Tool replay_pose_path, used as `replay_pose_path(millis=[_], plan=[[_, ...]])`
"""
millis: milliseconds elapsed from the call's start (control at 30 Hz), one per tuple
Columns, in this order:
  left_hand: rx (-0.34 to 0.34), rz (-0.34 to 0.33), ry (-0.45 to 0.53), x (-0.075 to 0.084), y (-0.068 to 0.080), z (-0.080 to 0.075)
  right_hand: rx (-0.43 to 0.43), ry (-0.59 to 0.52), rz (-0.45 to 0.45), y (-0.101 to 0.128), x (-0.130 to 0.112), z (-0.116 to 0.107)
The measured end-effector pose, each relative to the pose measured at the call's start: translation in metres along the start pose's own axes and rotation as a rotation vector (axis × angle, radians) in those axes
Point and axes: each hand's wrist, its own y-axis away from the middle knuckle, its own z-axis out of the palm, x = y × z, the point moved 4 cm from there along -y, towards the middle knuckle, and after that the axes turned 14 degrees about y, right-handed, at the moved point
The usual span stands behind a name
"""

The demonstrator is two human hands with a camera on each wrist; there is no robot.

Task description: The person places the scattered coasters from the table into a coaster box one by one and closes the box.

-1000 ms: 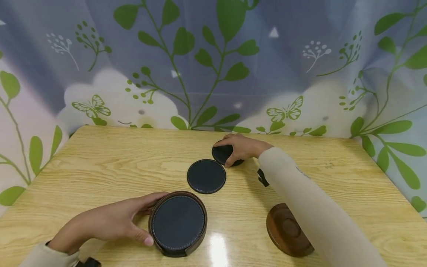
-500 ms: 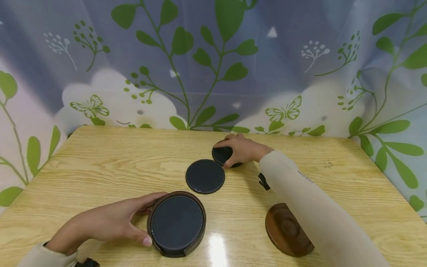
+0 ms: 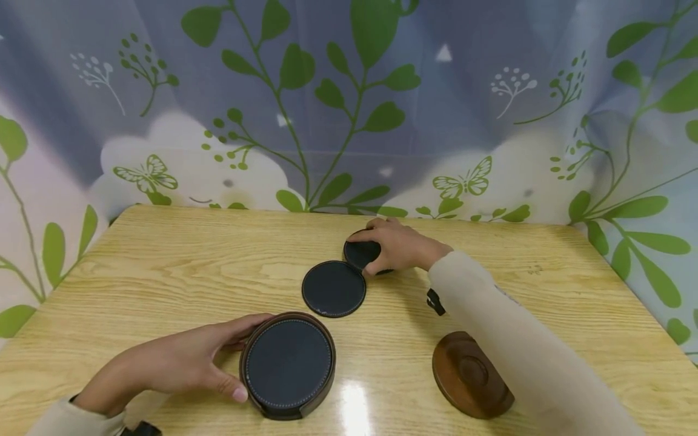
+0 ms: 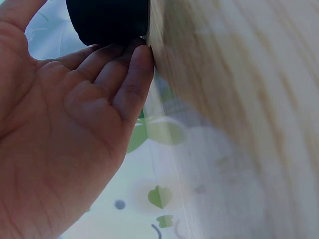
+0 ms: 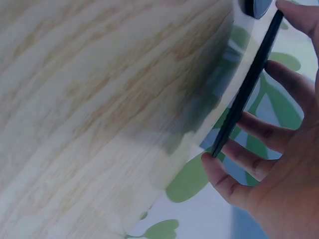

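Note:
My right hand (image 3: 395, 245) holds a thin round black coaster (image 3: 362, 249) by its rim at the far middle of the table. In the right wrist view this coaster (image 5: 249, 82) appears edge-on and tilted, apparently off the tabletop, thumb at one end and fingertips along it. Close by lies a second black coaster (image 3: 334, 289) with pale stitching. Nearer stands a round dark-brown coaster holder (image 3: 327, 387), with a black coaster (image 3: 289, 363) on top. My left hand (image 3: 180, 360) rests beside the holder, fingers nearly straight, fingertips touching its side in the left wrist view; the thumb lies near its front left.
A round brown wooden piece (image 3: 463, 375) with a raised centre ring sits at the right, partly hidden under my right forearm. The wooden table (image 3: 191, 260) ends at a curtain (image 3: 245, 91) printed with leaves. Shiny light falls right of the holder.
My right wrist has shifted slightly to the right while the fingers stay on the coaster. My left hand, the holder and the other coaster look unmoved apart from a small camera shift.

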Motion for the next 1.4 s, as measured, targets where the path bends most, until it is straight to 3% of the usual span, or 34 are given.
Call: replay_pose_path(millis=[500, 1000, 1400], plan=[[0.002, -0.012, 0.011, 0.000, -0.002, 0.000, 0.104, 0.077, -0.093, 0.019, -0.034, -0.008], [-0.007, -0.012, -0.009, 0.001, -0.002, 0.000, 0.195, 0.134, -0.219, 0.043, -0.087, -0.014], [-0.021, -0.012, -0.004, 0.002, -0.001, -0.001, 0.145, 0.104, -0.290, 0.058, -0.126, -0.007]])
